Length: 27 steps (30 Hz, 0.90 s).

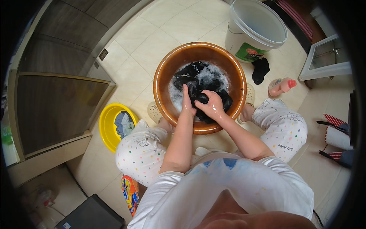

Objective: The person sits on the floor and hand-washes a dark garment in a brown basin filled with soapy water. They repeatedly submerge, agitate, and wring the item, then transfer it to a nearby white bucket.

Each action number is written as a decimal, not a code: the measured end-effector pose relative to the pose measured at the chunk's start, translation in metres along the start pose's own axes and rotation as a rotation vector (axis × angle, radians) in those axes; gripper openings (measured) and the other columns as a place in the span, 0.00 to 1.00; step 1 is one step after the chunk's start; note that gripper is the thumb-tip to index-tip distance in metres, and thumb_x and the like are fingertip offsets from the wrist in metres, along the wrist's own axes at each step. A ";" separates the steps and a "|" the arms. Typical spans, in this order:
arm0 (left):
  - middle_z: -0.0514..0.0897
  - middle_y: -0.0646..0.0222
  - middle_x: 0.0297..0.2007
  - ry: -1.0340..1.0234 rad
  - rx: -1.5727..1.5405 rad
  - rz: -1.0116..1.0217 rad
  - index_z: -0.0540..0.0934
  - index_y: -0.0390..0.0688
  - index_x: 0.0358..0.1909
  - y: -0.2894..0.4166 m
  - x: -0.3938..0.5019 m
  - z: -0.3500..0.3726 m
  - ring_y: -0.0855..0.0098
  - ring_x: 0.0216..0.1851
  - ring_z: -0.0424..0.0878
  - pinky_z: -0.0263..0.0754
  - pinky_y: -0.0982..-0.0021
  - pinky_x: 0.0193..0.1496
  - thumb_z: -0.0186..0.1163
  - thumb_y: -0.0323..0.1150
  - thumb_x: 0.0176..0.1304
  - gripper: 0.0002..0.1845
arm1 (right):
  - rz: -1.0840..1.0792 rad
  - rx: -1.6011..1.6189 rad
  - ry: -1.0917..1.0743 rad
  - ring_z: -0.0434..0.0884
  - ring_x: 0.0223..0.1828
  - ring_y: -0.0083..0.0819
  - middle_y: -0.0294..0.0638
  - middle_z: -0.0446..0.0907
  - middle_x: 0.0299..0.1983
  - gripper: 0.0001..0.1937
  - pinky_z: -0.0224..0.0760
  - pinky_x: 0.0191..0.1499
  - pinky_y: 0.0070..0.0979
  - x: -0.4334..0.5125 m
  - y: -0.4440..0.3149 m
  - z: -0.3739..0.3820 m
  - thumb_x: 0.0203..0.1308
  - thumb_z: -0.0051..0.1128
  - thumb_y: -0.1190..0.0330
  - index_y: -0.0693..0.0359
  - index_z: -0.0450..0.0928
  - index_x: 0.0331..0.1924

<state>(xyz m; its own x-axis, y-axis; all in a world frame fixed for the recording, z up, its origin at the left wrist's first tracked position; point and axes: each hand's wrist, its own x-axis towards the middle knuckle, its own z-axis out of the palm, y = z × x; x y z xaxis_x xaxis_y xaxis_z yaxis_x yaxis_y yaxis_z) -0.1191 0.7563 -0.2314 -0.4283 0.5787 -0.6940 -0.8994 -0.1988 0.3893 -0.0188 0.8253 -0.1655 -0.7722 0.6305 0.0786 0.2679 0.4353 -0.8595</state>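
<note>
A brown glazed basin stands on the floor between my feet, with sudsy water and wet black fabric inside. My right hand has its fingers curled around a bunched part of the black cloth. On the other side of that bunch, my left hand holds the same cloth from the left. One digit points straight up along it, while the other fingers are mostly hidden by the fabric. Both hands are wet and close together, above the near half of the basin.
A yellow basin with grey and pale cloth sits at left. Beyond the brown basin to the right stand a white bucket, a black sock and a pink bottle. An orange detergent bag is beside my left leg.
</note>
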 end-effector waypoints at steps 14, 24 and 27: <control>0.78 0.60 0.53 -0.036 -0.067 0.040 0.73 0.39 0.57 -0.007 -0.026 0.033 0.62 0.55 0.76 0.71 0.61 0.60 0.63 0.45 0.62 0.27 | -0.042 -0.298 0.272 0.79 0.37 0.50 0.47 0.80 0.28 0.16 0.74 0.40 0.39 0.040 0.004 0.000 0.54 0.63 0.54 0.60 0.79 0.32; 0.82 0.63 0.47 -0.073 -0.025 0.297 0.77 0.37 0.51 0.012 -0.045 0.044 0.66 0.47 0.80 0.72 0.63 0.56 0.64 0.40 0.63 0.20 | -0.110 -0.625 -0.271 0.66 0.62 0.52 0.46 0.68 0.63 0.34 0.62 0.65 0.42 0.030 0.057 -0.038 0.45 0.68 0.67 0.53 0.68 0.62; 0.83 0.65 0.47 -0.280 -0.220 0.236 0.79 0.40 0.50 0.019 -0.038 0.034 0.64 0.49 0.80 0.72 0.61 0.57 0.63 0.39 0.63 0.18 | -0.125 -0.448 -0.372 0.73 0.54 0.45 0.45 0.76 0.51 0.21 0.66 0.59 0.36 0.031 0.080 -0.036 0.51 0.61 0.65 0.58 0.76 0.52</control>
<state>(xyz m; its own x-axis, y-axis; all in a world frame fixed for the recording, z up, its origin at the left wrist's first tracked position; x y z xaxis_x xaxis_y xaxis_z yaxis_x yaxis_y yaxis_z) -0.1168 0.7575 -0.1774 -0.6117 0.6835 -0.3983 -0.7897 -0.4979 0.3584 -0.0007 0.9025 -0.2135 -0.9419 0.3247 -0.0860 0.3164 0.7716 -0.5518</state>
